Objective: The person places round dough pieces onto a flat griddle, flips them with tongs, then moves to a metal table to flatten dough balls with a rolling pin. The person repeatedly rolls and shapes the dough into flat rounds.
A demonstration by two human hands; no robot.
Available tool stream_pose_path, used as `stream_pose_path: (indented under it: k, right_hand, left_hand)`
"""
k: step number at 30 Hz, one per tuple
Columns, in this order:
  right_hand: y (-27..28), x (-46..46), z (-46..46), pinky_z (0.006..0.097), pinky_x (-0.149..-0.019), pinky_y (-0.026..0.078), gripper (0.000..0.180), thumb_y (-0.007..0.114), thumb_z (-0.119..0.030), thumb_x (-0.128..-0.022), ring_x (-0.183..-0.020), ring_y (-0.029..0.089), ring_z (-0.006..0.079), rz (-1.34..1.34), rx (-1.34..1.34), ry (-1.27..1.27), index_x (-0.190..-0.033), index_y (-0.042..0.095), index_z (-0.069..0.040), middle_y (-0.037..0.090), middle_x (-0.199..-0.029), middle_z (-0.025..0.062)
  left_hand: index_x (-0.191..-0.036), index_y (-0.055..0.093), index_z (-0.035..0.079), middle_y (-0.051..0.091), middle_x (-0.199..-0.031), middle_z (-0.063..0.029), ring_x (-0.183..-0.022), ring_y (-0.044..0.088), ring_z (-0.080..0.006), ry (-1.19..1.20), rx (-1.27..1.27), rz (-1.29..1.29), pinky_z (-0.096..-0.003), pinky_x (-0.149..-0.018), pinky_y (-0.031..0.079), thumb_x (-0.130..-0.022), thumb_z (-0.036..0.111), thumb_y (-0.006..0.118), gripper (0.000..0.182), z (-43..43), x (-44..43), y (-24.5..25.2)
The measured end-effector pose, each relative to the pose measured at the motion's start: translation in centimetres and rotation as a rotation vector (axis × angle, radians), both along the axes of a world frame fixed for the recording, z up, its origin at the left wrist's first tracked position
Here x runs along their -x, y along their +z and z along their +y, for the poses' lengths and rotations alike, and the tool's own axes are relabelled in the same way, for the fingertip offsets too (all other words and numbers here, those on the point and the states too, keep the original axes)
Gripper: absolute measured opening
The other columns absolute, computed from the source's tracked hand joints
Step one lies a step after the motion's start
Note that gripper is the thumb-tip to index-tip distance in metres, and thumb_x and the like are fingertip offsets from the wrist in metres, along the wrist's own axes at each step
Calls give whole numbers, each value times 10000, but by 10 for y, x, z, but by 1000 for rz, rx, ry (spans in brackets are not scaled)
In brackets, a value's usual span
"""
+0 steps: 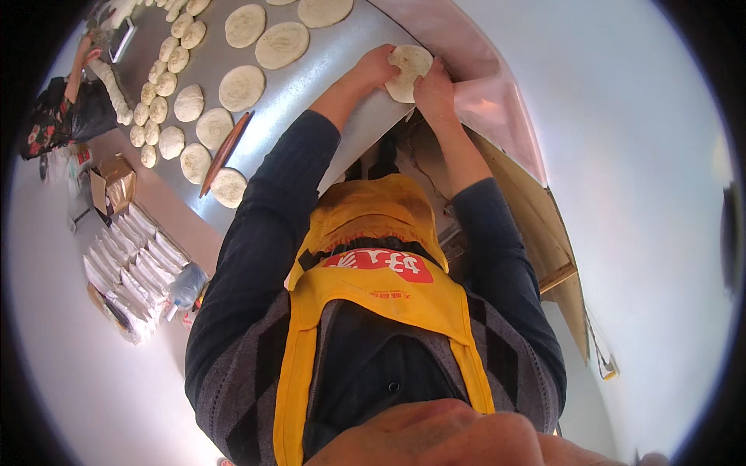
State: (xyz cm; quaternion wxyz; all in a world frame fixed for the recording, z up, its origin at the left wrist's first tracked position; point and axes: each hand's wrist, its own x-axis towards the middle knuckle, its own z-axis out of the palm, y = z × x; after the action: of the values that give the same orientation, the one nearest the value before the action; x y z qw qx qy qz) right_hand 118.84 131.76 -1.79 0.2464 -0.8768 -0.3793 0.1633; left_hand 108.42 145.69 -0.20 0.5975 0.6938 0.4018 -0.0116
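Observation:
Both of my hands hold a flat round of dough (411, 67) at the edge of the metal-topped table (326, 76). My left hand (377, 65) grips its left side, the thumb pressing into the rim. On the opposite side my right hand (434, 90) has it by the edge, and the round looks pinched in between the thumbs. Left of my arms, a tapered wooden rolling pin (226, 154) lies among flattened dough rounds, partly against a small round (228, 187). Larger rounds (282, 45) are spread farther up the table.
A pink panel (495, 87) borders the table on my right. Small dough balls (166, 83) line the far left, beside a long dough rope (111, 90) and another person's hand (92, 55). Stacked white packets (137, 250) and an opened cardboard box (113, 186) stand beyond the table.

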Motion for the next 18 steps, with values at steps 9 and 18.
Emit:
stream_pose_path:
  k: [9,18]
  right_hand:
    - [51,49,-32,510,-1143,424,542,664,-200,-942,-1376,475,464,-237,5,421,-1413,536,36,477,-1507,293]
    - [45,149,-32,508,-1057,497,399,643,-196,-969,-1252,563,456,237,215,988,-1286,574,36,563,-1370,281]
  left_hand:
    - [-1330,602,-33,651,-1260,-277,-1200,612,-423,146,-625,150,-485,-1029,502,-902,220,706,508,-19,167,30]
    - [-1252,620,-82,652,-1218,-319,-1157,635,-469,837,-436,890,-536,-999,515,-898,287,709,519,-81,523,-22]
